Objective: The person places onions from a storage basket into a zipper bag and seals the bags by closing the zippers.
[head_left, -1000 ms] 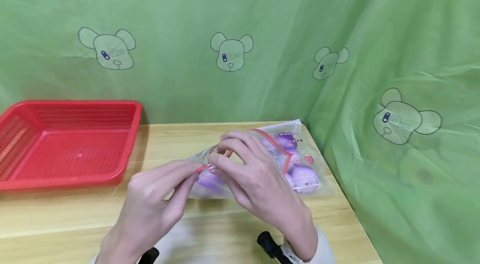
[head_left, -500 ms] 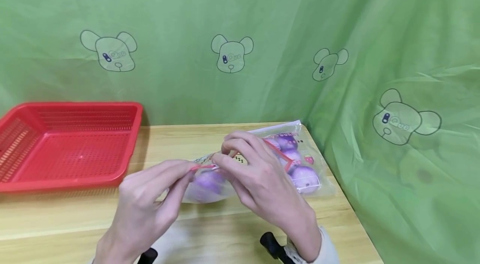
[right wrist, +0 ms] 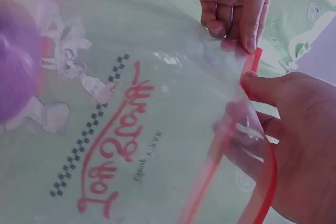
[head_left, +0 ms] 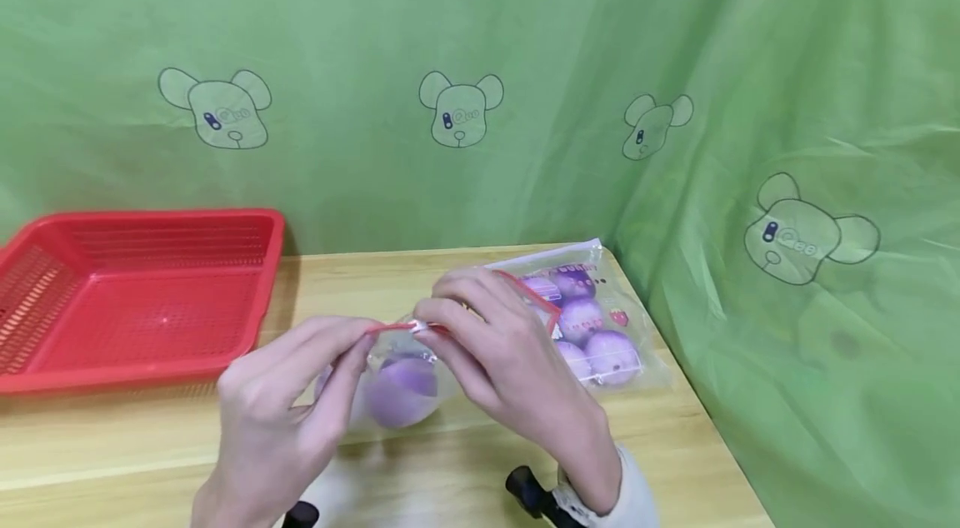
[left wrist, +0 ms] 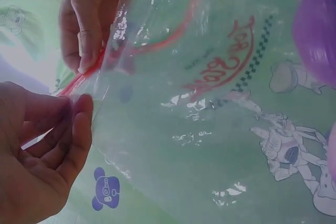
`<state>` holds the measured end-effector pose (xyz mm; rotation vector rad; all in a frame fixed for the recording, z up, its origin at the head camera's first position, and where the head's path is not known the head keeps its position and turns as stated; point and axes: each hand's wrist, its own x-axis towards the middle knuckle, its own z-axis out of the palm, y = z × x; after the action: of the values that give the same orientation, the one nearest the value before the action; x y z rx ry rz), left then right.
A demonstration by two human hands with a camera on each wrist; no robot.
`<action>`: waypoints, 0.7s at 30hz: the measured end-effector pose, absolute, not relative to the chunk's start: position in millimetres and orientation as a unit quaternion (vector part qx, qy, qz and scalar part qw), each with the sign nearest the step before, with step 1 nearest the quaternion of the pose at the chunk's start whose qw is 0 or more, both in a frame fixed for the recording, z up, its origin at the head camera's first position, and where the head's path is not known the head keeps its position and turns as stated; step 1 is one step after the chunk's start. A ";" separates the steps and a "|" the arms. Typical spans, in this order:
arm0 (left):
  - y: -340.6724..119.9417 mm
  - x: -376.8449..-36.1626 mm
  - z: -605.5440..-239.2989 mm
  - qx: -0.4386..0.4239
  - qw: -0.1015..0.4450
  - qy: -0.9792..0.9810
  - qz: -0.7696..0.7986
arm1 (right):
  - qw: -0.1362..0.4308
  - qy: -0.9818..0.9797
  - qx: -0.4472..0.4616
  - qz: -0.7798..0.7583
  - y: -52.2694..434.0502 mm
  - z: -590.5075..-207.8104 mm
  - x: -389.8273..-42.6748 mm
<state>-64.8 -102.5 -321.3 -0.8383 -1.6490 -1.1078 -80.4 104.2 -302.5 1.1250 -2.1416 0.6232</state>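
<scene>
A clear zip bag (left wrist: 173, 114) with red lettering, a checkered strip and cartoon prints hangs from both hands. It holds purple round things (head_left: 401, 395), whose kind I cannot tell. My left hand (head_left: 277, 403) pinches one end of the bag's red zip edge (head_left: 390, 327) between thumb and forefinger. Close beside it, my right hand (head_left: 510, 361) grips the same edge, at a small whitish slider (head_left: 417, 326). Beyond the right hand, the red edge loops apart in the right wrist view, so the mouth is open there. The right hand hides part of the bag in the head view.
On the wooden table (head_left: 360, 270), a second clear bag (head_left: 630, 345) of purple round things lies at the right, partly behind the right hand. A red plastic basket (head_left: 270, 261) stands at the left. Green curtain (head_left: 360, 178) borders the table behind and at the right.
My left hand has drawn left, away from the right fingertips, and more red zip edge shows between them. The held bag hangs lower and farther left, showing more of its purple contents.
</scene>
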 end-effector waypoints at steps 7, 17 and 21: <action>-110.4 -65.5 -318.8 -0.321 0.501 -0.655 -0.466 | 0.292 -0.838 0.391 0.246 119.6 -306.3 -82.5; -104.6 -62.6 -312.9 -0.382 0.496 -0.631 -0.458 | 0.279 -0.809 0.433 0.284 111.1 -300.7 -72.3; -100.8 -61.4 -313.7 -0.390 0.497 -0.627 -0.456 | 0.293 -0.787 0.466 0.280 101.8 -298.1 -68.1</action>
<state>-61.4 -100.8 -313.7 -0.9448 -1.5185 -1.1037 -68.1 101.8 -298.1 1.2413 -2.0962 0.7451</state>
